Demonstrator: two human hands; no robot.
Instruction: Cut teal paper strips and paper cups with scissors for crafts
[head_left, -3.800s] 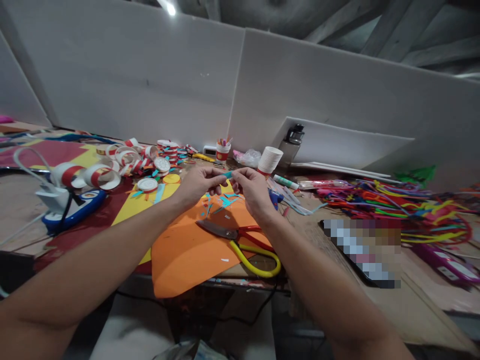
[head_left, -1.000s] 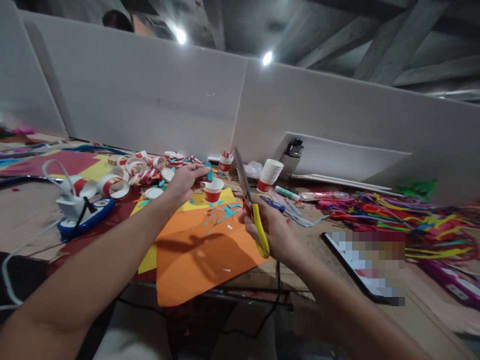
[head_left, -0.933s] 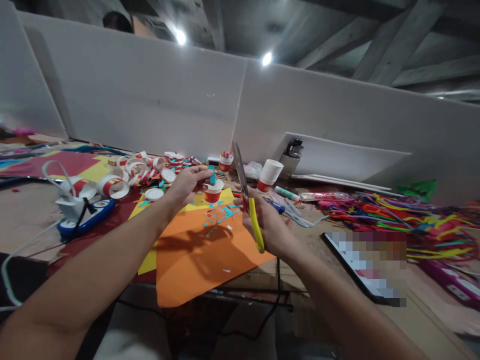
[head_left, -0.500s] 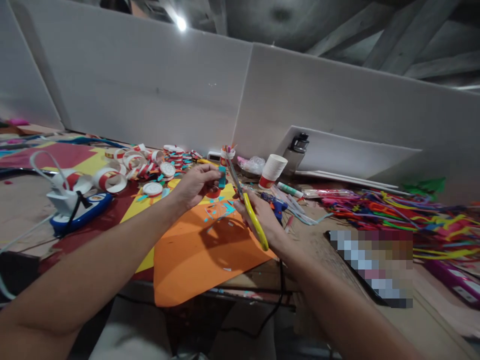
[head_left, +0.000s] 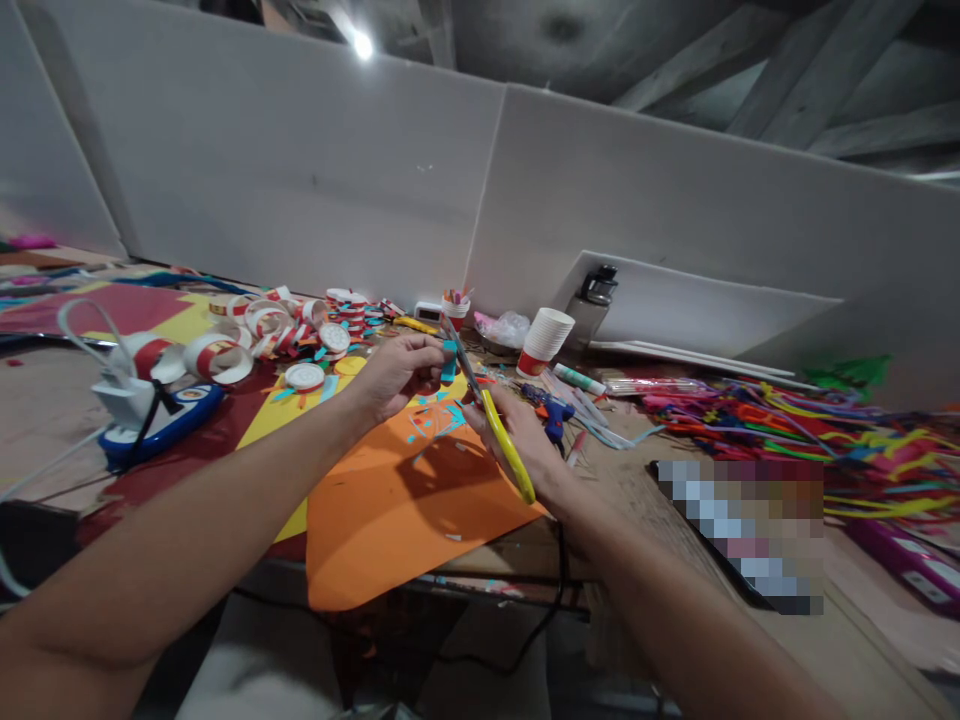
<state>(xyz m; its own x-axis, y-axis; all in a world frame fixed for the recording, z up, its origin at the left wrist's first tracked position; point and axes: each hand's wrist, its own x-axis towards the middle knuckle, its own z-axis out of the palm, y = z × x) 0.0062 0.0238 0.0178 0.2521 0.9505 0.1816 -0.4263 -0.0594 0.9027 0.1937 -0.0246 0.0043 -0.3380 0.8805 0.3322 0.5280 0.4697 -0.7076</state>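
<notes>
My left hand pinches a small teal paper strip above the orange paper sheet. My right hand grips scissors with yellow and red handles, the blades pointing up and left so that they meet the strip. Small teal paper scraps lie scattered on the orange sheet under both hands. A yellow sheet lies beneath the orange one.
Cut red-and-white paper cup rings are piled at back left. A stack of paper cups, a dark bottle, a blue glue gun and a heap of coloured pipe cleaners lie to the right. A power strip sits at left.
Earlier both hands held the strip while the scissors lay on the orange sheet. My right hand has picked the scissors up and brought the blades down to the strip in my left hand.
</notes>
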